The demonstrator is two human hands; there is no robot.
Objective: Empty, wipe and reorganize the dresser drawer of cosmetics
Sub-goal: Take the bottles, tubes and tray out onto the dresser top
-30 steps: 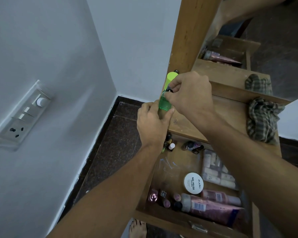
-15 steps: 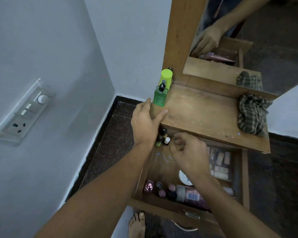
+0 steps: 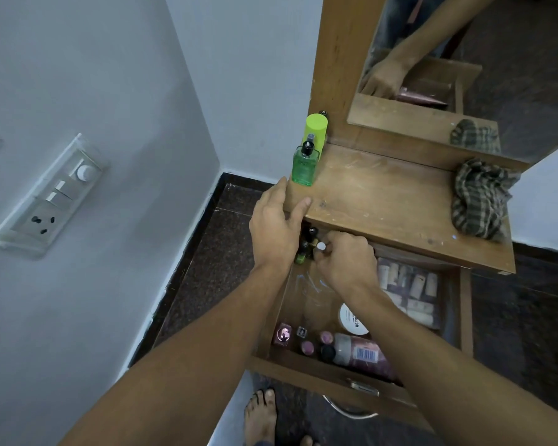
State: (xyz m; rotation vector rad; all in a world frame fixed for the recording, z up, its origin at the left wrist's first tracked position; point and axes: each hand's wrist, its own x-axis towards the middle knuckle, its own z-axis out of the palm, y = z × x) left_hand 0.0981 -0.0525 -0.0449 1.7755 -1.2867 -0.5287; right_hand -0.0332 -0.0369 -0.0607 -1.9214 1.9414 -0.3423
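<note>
The wooden drawer (image 3: 464, 304) is pulled open under the dresser top (image 3: 384, 201). Inside lie a white round jar (image 3: 351, 320), a pink tube with a barcode (image 3: 364, 352), several small bottles at the front (image 3: 306, 347) and a clear pouch of tubes (image 3: 409, 291). My right hand (image 3: 342, 262) reaches into the drawer's back left corner, fingers closing on a small white-capped bottle (image 3: 320, 246) among dark little bottles (image 3: 305, 249). My left hand (image 3: 276, 230) rests open on the dresser top's left front corner. A green glass bottle (image 3: 303, 167) and a lime-capped can (image 3: 316, 130) stand on the top.
A crumpled checked cloth (image 3: 477, 197) lies on the right of the dresser top, below the mirror (image 3: 484, 59). A wall with a switch plate (image 3: 49, 197) is close on the left. My bare foot (image 3: 261, 416) and a metal ring (image 3: 348, 412) are under the drawer.
My right hand let go of the green bottle on the top, dropped into the drawer and moved to its back left corner onto the white-capped bottle. The left hand stayed put.
</note>
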